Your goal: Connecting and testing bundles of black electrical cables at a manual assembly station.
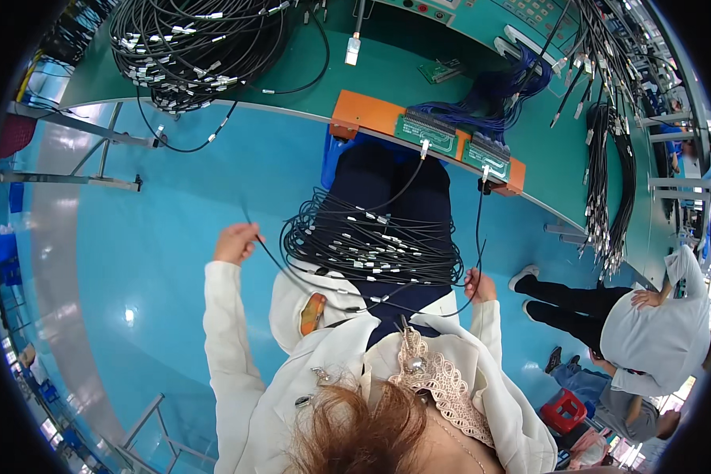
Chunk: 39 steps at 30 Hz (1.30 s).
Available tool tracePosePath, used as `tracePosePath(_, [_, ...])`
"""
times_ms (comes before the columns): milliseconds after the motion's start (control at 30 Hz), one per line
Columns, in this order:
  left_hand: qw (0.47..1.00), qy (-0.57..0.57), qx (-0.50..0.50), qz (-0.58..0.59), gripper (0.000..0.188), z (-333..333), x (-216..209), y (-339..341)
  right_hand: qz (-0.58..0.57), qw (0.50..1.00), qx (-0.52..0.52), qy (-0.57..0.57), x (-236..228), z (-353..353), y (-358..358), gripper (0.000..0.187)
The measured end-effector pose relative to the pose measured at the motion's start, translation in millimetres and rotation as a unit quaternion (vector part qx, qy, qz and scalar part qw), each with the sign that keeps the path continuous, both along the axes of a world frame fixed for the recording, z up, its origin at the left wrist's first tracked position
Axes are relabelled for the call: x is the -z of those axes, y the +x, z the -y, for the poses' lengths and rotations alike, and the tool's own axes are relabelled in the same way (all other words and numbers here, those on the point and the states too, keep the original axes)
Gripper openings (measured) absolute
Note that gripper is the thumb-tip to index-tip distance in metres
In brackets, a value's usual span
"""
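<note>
Across our lap (363,170): black cable bundle (371,245). Left hand (237,243): fingers clamped on loose cable (280,265). Right hand (481,286): fingers pinching black cable (479,217). Far left: dark-red basket (16,136) (contents unclear).

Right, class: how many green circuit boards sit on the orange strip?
2: the left board near the middle of the orange strip, the right board toward its right end. None looks hidden.

There are three circuit boards (426,136), two plugged white connectors (425,148) and one orange fixture (375,112).

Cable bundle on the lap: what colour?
Black; the cable bundle shows best in the head view.
</note>
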<state>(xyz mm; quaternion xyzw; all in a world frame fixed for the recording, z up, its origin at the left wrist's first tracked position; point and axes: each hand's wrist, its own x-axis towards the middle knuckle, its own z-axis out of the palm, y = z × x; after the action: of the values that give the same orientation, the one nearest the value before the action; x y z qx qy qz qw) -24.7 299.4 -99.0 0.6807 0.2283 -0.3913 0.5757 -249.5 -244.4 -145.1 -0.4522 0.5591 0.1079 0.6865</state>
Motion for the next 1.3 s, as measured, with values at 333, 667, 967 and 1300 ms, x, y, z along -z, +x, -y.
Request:
tracePosePath(333, [0.919, -0.189, -0.344, -0.026, 0.012, -13, 43, 15, 0.078, 0.986, 0.064, 0.131, -8, 4, -10, 0.018])
tracePosePath(667, [0.856, -0.332, -0.388, 0.081, 0.011, -27, -78, 57, 0.166, 0.975, 0.124, 0.080, -86, 16, 29, 0.022])
tracePosePath(967, [0.949, 0.266, -0.128, 0.107, 0.056, -51, 67, 7, -0.111, 0.965, -0.077, -0.226, 6, 23, -3, 0.067])
tracePosePath(1300, [0.680, 0.235, -0.193, 0.667, 0.011, 57, -229, 96, 0.263, 0.872, -0.047, -0.409, -145, 22, 95, 0.024])
